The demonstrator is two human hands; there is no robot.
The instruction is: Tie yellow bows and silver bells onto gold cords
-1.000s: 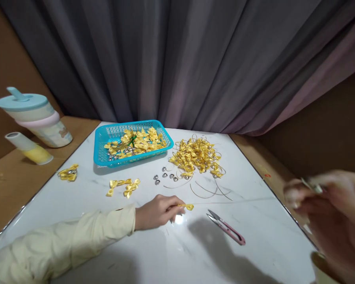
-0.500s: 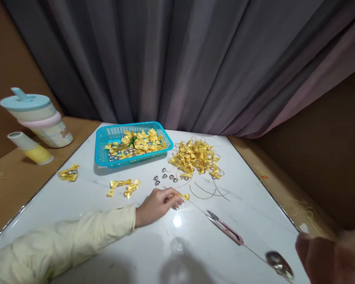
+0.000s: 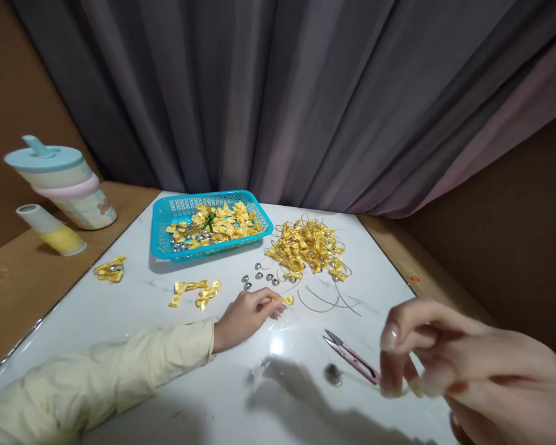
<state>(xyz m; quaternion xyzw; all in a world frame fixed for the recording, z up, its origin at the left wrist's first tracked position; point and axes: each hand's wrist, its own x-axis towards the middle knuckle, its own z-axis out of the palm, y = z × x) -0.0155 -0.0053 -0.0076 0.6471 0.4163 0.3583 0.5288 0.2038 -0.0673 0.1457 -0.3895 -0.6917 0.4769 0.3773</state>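
Observation:
My left hand (image 3: 245, 315) rests on the white table (image 3: 134, 321) and pinches a small yellow ribbon bow (image 3: 288, 300) between thumb and fingertips. My right hand (image 3: 463, 371) hovers close to the camera at the lower right. Its thumb and fingers are pinched together, apparently on a thin gold cord that is barely visible. A blurred silver bead (image 3: 333, 374) hangs just left of that hand, above the table. Pink thread snips (image 3: 352, 357) lie open between the two hands.
A turquoise basket (image 3: 167, 213) of yellow bows and silver beads stands at the back. Right of it lies a heap of strung bows (image 3: 308, 247), with loose silver beads (image 3: 259, 277) and cut cords in front. Loose bows (image 3: 194, 293) lie left of my hand. A lidded cup (image 3: 65, 182) and tube (image 3: 50, 230) sit on the left ledge.
My right hand swung down past the lower right corner, then came back in toward the snips. The silver bead travelled left with it. My left hand drew the bow slightly back.

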